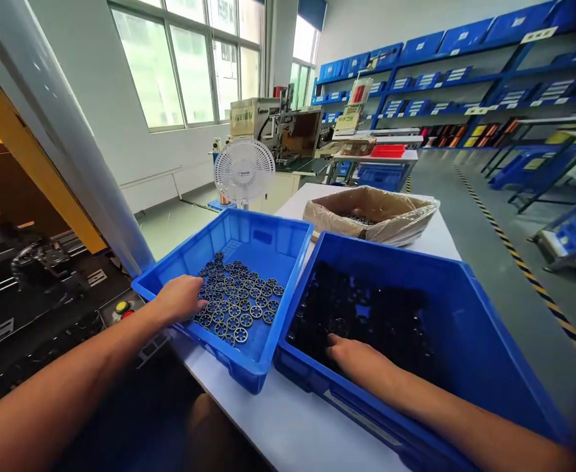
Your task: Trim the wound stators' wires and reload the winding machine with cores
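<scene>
My left hand (182,298) reaches over the near left side of the left blue bin (273,334). Its fingers curl down at the edge of a layer of small metal wheel-shaped rings with spokes (239,298), and whatever they grip is hidden. Inside the right blue bin (470,314), my right hand (351,357) is closed, its fingertips down among dark, glossy parts (386,314). One ring-like part (338,326) shows just beyond those fingertips. Whether the fingers hold a part is too dark to tell.
Both bins rest on a white table (263,419). Behind them is a plastic-lined cardboard box (371,216) with parts inside. A white fan (245,169) stands beyond the left bin. Machinery with a yellow button (122,306) and a slanted grey post (71,124) lie to the left.
</scene>
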A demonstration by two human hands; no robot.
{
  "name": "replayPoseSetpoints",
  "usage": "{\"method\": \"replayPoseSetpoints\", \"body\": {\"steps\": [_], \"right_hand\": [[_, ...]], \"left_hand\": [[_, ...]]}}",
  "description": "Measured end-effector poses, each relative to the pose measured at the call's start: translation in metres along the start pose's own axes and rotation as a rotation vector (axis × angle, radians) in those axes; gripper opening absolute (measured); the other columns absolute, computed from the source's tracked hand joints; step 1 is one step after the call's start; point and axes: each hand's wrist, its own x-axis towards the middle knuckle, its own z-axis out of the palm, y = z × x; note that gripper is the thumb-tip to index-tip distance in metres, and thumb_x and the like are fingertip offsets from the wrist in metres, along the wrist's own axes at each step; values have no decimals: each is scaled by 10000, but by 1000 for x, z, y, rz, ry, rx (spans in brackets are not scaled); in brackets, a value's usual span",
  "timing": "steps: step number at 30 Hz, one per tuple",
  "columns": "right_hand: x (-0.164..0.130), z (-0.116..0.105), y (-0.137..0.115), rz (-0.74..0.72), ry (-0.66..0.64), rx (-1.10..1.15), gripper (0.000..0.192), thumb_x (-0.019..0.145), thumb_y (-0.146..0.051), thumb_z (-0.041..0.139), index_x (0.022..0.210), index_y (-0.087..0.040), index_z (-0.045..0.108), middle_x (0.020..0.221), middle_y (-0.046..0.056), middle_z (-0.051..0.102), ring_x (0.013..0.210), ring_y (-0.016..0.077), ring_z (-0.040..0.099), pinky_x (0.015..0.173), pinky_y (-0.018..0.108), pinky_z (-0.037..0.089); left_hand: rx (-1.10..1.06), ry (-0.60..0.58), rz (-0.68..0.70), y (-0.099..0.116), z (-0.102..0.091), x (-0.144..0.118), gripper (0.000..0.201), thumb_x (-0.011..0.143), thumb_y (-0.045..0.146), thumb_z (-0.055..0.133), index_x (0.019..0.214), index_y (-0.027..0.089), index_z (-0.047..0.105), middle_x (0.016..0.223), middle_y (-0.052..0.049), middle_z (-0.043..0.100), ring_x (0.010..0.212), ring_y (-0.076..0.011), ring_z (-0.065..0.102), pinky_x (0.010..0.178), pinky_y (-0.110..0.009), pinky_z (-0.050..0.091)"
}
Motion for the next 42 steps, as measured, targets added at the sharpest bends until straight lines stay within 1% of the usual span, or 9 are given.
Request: {"method": "replayPoseSetpoints", "body": {"steps": [4,9,20,27,33,35,37,39,42], "right_hand": [[-3,-5,-7,40,-80,-37,232,813,-54,542,850,-81,768,1058,218,707,863,293,743,771,334,569],[-2,-6,-8,93,-93,-55,344,814,22,438,894,-97,750,1044,178,699,868,254,735,738,305,561],[-3,-17,-12,131,45,224,282,845,-139,645,1125,-111,631,1128,134,679,1046,273,677,953,402,536],[-2,-17,-9,57,236,231,318,842,-144,661,1157,-112,639,1109,134,682,920,247,706,862,375,570],[1,-16,-9,-3,382,220,342,809,-142,688,1149,-114,667,1056,123,693,866,225,704,826,345,582],[1,-19,-9,-37,448,231,344,799,-137,686,1143,-115,673,1049,122,696,869,227,701,838,355,584],[-2,-24,-10,-67,529,248,337,812,-140,662,1148,-117,668,1069,131,690,897,236,695,862,381,580],[-12,-32,-16,-87,613,266,332,865,-176,606,1188,-111,643,1137,155,661,956,250,677,903,419,565],[-37,-43,-42,-167,786,299,335,936,-262,551,1234,-120,611,1190,162,620,987,248,651,918,436,555]], "left_hand": [[-8,-316,166,28,14,42,264,920,361,638,1086,156,660,1095,-71,695,967,-205,677,859,-423,565],[-26,-449,294,71,31,75,293,928,338,629,1167,170,636,1205,-89,658,1055,-230,653,900,-447,554],[-105,-466,187,94,74,101,364,926,339,631,1245,168,595,1260,-107,624,1077,-245,644,892,-451,559],[-309,-338,139,95,39,95,344,925,333,635,1221,162,604,1222,-100,640,1040,-233,655,868,-435,567],[-733,-68,250,60,-10,0,328,904,456,594,882,140,676,903,-74,711,852,-202,663,760,-333,532],[-956,49,271,53,4,-54,380,900,526,557,862,156,636,1047,-99,708,916,-201,662,788,-320,527],[-1698,77,333,54,34,-106,407,729,517,779,865,165,628,1036,-104,714,817,-199,685,735,-325,540],[-2129,24,342,62,68,-150,444,710,443,830,1057,228,656,1012,-66,728,719,-163,701,634,-261,528],[-2417,37,372,77,107,-195,417,762,371,808,1148,258,700,1006,-57,743,662,-118,709,575,-180,505]]}}
